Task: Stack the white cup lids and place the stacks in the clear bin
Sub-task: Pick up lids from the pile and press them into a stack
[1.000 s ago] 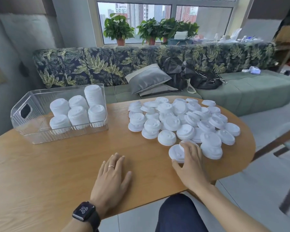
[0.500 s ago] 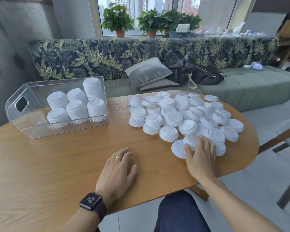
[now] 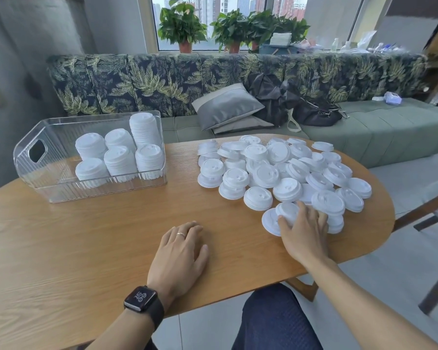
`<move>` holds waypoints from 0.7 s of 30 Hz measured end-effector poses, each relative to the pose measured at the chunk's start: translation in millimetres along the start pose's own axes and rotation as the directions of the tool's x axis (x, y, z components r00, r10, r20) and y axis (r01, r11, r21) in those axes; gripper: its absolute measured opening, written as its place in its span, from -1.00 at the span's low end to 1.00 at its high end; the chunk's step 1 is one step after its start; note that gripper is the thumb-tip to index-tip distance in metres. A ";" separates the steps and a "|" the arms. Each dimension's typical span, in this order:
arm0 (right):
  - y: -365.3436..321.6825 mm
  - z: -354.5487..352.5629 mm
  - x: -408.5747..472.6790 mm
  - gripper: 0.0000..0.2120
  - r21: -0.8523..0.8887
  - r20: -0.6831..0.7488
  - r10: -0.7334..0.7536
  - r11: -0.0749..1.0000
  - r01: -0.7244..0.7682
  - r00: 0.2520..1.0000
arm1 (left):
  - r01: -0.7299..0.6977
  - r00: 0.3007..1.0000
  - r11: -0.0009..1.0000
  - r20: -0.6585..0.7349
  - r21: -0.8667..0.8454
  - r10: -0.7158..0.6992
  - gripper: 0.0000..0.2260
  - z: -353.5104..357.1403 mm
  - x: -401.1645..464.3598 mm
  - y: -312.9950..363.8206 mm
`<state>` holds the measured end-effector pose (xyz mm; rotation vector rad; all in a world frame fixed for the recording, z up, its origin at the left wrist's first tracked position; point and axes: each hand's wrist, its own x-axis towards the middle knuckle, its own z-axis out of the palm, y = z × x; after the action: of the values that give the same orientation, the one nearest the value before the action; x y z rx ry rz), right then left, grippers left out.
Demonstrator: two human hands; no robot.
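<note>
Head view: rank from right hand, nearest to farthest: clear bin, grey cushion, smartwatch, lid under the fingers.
1. Lid under the fingers, touching the right hand.
2. Smartwatch, on the left wrist, near edge.
3. Clear bin, far left on the table.
4. Grey cushion, on the sofa beyond the table.

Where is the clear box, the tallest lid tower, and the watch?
clear bin [image 3: 25,157], head view, left wall by handle.
tallest lid stack [image 3: 144,130], head view, stack's side.
watch [image 3: 141,298], head view, screen.

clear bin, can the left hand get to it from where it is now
Probably yes. The left hand rests flat on the table, and only bare wood lies between it and the clear bin. The loose lids lie off to the right.
</note>
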<state>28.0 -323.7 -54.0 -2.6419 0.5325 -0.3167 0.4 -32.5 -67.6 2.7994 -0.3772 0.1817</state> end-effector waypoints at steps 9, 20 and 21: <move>-10.1 5.4 -14.1 -0.20 0.238 -0.210 -0.201 0.939 0.249 0.957 | 0.014 1.000 0.999 -0.019 -0.043 -0.015 -0.38 1.4 0.5 0.1; -67.9 37.1 -65.9 -0.25 0.444 -0.145 -0.644 0.636 0.631 0.751 | 0.173 0.977 0.599 0.061 -0.782 -0.202 -0.69 -19.3 3.7 23.6; -70.0 38.7 -68.3 -0.26 0.456 -0.142 -0.661 0.617 0.641 0.737 | 0.176 0.975 0.547 0.071 -0.819 -0.209 -0.74 -18.8 7.2 23.3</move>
<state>0.2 -223.0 -66.1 -2.2266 -0.5199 -0.5288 -0.7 -49.5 -42.0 1.8572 -0.0822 -0.0119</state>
